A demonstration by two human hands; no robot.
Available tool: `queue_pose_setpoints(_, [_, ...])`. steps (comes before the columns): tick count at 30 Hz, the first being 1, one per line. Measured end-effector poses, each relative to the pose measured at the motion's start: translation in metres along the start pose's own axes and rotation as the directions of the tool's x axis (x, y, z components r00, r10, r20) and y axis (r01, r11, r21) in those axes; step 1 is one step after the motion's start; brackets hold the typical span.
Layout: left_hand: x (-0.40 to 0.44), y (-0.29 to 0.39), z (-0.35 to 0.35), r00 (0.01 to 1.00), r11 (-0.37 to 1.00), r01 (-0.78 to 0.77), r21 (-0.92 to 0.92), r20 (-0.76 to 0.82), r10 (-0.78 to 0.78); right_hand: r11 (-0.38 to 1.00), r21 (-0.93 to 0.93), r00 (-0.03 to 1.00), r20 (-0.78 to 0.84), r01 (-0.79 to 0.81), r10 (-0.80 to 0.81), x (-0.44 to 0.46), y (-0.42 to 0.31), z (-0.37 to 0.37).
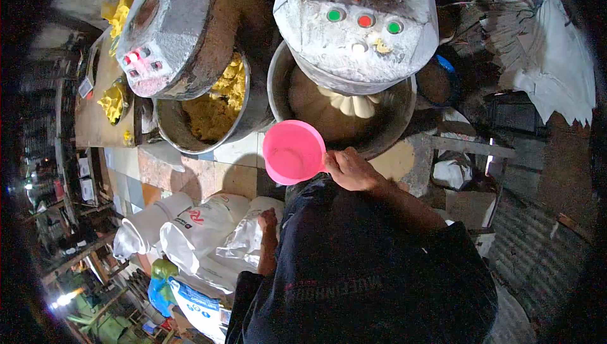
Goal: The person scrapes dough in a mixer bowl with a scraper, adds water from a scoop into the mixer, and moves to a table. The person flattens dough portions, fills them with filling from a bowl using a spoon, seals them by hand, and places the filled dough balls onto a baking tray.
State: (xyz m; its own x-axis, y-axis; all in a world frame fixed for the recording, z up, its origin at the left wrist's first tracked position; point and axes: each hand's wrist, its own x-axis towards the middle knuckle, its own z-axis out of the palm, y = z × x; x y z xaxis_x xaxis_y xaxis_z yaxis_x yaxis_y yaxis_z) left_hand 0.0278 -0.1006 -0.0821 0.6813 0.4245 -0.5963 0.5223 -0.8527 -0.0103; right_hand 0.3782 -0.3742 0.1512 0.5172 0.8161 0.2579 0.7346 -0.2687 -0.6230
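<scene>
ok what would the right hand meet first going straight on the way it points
Past the pink container the right hand holds, likely the metal bowl of yellow dough, though depth is unclear.

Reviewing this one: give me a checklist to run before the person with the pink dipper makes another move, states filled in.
1. Right hand has a firm grip on the dipper: ok, fingers closed at its side.
2. Dipper within the bowl's rim: not ok, most of it shows outside.
3. Dipper's contents: cannot tell.
4. Left hand away from the bowl: ok, it is by the white sacks.
5. Mixer stopped: cannot tell from a still.
</scene>
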Motion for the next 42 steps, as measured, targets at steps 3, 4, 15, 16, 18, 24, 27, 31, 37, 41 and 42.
queue_pose_setpoints(3, [0.003,-0.004,0.023,0.883,0.491,0.417,-0.765,0.213,-0.418,0.995,-0.069,0.992,-0.104,0.066,-0.073,0.008,-0.008,-0.011])
queue_pose_setpoints(4, [0.001,-0.001,0.013,0.884,0.491,0.416,-0.765,0.214,-0.416,0.988,0.106,0.994,0.034,-0.111,0.108,0.013,-0.009,-0.014])
queue_pose_setpoints(15, [-0.027,0.009,0.008,0.958,0.768,0.048,-0.638,-0.188,-0.215,0.944,0.128,0.932,0.247,-0.304,0.266,0.006,-0.008,-0.003])
queue_pose_setpoints(16, [-0.029,0.014,-0.005,0.958,0.769,0.051,-0.637,-0.188,-0.219,0.985,0.021,0.976,0.14,-0.169,0.164,0.001,-0.006,0.001])
queue_pose_setpoints(18, [-0.031,0.028,-0.044,0.88,0.652,0.468,-0.597,0.249,-0.404,0.995,-0.096,0.998,0.043,-0.041,0.045,-0.004,0.001,0.014])
queue_pose_setpoints(24, [-0.031,0.012,-0.018,0.983,0.991,0.111,-0.08,-0.14,-0.121,0.916,0.265,0.945,0.215,-0.301,0.248,0.009,0.006,0.015])
queue_pose_setpoints(27, [-0.021,0.007,0.004,0.815,0.55,0.546,-0.632,0.248,-0.524,0.996,0.051,0.997,-0.021,-0.075,0.077,0.002,0.009,0.02])
queue_pose_setpoints(31, [-0.029,-0.006,-0.001,0.98,0.967,0.016,-0.254,-0.189,-0.066,0.999,-0.03,0.997,0.072,-0.031,0.033,0.012,0.007,0.007])
queue_pose_setpoints(37, [-0.017,-0.012,0.018,0.919,0.603,0.273,-0.75,0.018,-0.394,0.987,0.103,0.987,0.123,-0.12,0.107,0.015,0.009,0.004])
queue_pose_setpoints(41, [-0.029,0.006,-0.018,0.936,0.763,0.313,-0.566,0.048,-0.349,0.985,0.071,0.984,0.097,-0.155,0.148,0.012,0.01,0.011])
queue_pose_setpoints(42, [-0.033,0.011,-0.026,0.964,0.834,0.192,-0.516,-0.061,-0.26,0.985,0.072,0.984,0.098,-0.154,0.147,0.014,0.011,0.01])
